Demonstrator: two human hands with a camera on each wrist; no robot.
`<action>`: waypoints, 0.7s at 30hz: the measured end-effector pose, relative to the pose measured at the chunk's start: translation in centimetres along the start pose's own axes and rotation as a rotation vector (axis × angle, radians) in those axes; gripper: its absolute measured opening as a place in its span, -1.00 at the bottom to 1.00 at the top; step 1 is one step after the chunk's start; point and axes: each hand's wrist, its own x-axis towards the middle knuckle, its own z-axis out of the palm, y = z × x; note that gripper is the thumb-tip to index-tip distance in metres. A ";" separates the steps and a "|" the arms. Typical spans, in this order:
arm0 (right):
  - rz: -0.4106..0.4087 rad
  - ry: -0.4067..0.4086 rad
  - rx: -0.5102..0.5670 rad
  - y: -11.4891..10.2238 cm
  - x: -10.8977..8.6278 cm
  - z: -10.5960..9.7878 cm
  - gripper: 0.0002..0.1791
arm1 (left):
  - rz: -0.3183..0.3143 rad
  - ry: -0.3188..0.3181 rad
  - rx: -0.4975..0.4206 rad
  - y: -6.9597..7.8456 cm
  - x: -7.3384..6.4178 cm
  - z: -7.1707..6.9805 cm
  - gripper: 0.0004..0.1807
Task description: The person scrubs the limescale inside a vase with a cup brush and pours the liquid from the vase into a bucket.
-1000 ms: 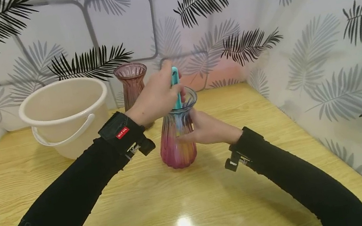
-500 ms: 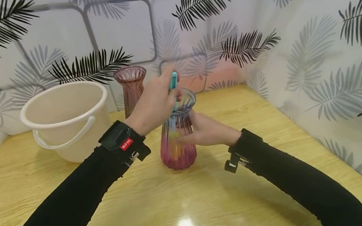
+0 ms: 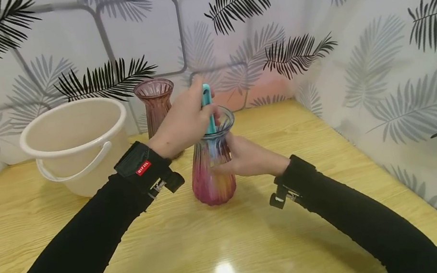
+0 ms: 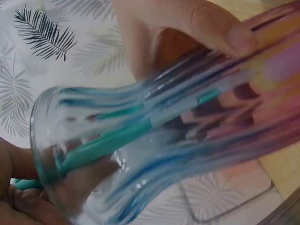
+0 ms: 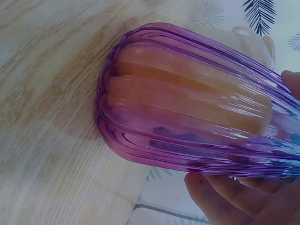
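Note:
My left hand grips the teal handle of a bottle brush, which goes down through the mouth of a ribbed glass vase. The glass shades from blue at the neck to pink-purple at the base. Through its wall in the right wrist view shows the brush's orange-yellow sponge head, filling much of the lower body. Around the vase's middle, my right hand holds it, thumb on the near side. In the left wrist view the teal stem shows through the clear neck.
Behind my left forearm stands a second ribbed vase, brownish pink, partly hidden by the hand. A cream bucket with its handle hanging down is at the back left. The wooden table meets leaf-patterned walls behind and to the right.
The brush handle tilted half a second ago and is upright again now, and the sponge has shifted inside the vase. My right hand keeps its hold on the vase.

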 end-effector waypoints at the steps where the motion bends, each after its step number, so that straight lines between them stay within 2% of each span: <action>1: 0.007 -0.002 0.000 -0.1 0.0 0.0 0.05 | -0.004 -0.007 0.005 0.0 -0.1 -0.2 -0.89; 7: 0.026 -0.016 0.005 -0.2 0.2 0.0 0.09 | 0.040 0.013 0.097 0.0 -0.7 -0.9 -0.89; 11: 0.038 -0.020 0.002 -0.4 0.3 0.0 0.12 | 0.108 0.061 0.140 -0.3 -0.8 -0.7 -0.86; 15: 0.051 -0.018 -0.020 -0.4 0.3 0.1 0.12 | 0.139 0.107 0.171 -0.9 -0.7 -0.3 -0.91; 18: 0.045 -0.007 -0.015 -0.3 0.2 0.1 0.09 | 0.118 0.126 0.133 -1.2 -0.5 0.0 -0.96; 21: 0.029 0.012 -0.008 -0.1 0.0 0.2 0.08 | 0.072 0.116 0.035 -1.2 -0.2 0.5 -0.92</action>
